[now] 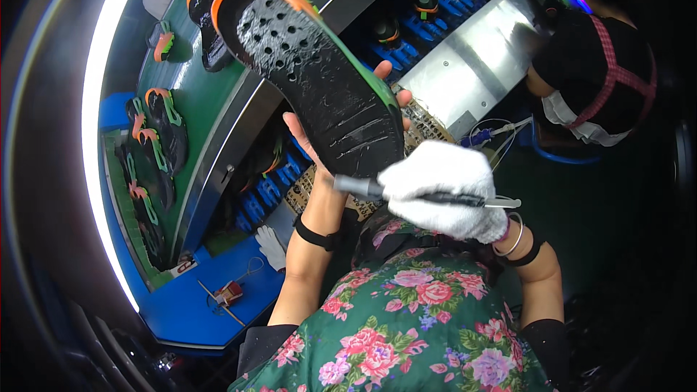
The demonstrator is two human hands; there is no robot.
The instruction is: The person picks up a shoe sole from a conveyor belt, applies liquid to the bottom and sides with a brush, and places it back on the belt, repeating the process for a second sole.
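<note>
A black shoe sole [327,94] with an orange and green rim is tilted up in front of me. Its heel part, full of round holes, looks shiny and wet. My bare left hand [303,141] grips it from below, thumb at one side and fingertips at the other. In a white knit glove, my right hand [439,185] is closed round a thin brush [363,187]. The brush's grey end is blurred and lies by the sole's near end; whether it touches the sole I cannot tell.
Several similar soles [167,131] lie on the green conveyor belt [203,98] and beyond it at left. A blue table [181,312] holds a small reddish-brown pot [229,292] with a stick across it, and a loose white glove [271,248]. Another person [602,65] sits at far right.
</note>
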